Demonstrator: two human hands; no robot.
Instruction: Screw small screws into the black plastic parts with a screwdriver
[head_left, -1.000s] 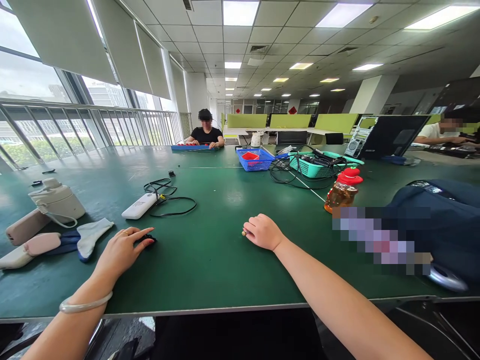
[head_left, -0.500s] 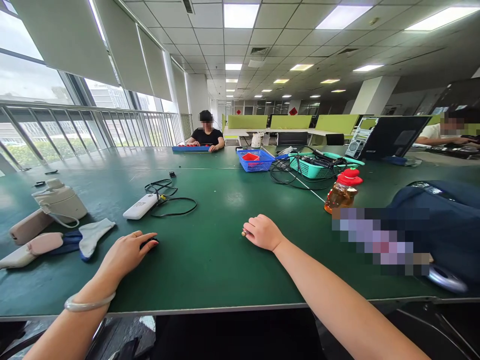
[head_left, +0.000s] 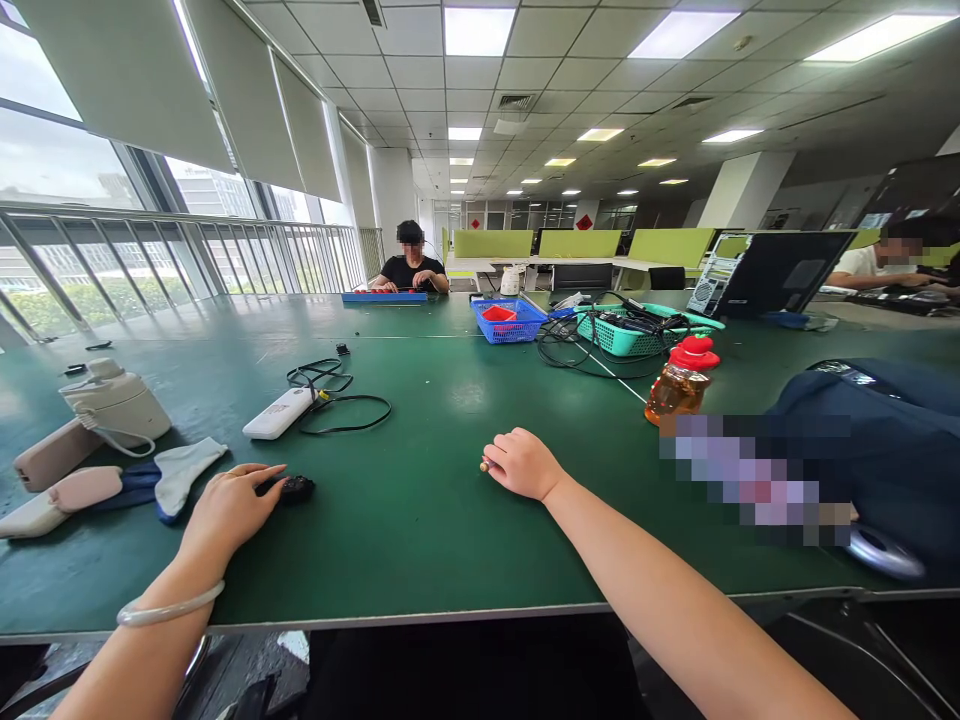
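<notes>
On the green table (head_left: 420, 540), my left hand (head_left: 236, 505) rests palm down with its fingers apart, beside a small black object (head_left: 296, 489). Its fingertips are at the left end of that object, which lies on the table. My right hand (head_left: 525, 465) is closed on a small thin stick-like item (head_left: 486, 466), whose tip pokes out on the left of the fist. Beyond my left hand lies a white power bank (head_left: 279, 415) with a black cable (head_left: 360, 400) curled beside it.
Left: a cream bottle (head_left: 120, 400) and a blue-white cloth (head_left: 184, 475). Right: an amber bottle with red cap (head_left: 679, 385), a dark blue bag (head_left: 877, 450), a blue basket (head_left: 510, 325) and a teal basket (head_left: 619, 340) with cables. A person (head_left: 411, 270) sits across the table.
My left hand has shifted left and its fingers have come off the black object, which now shows more. The person across has lifted one hand. My right hand keeps its grip.
</notes>
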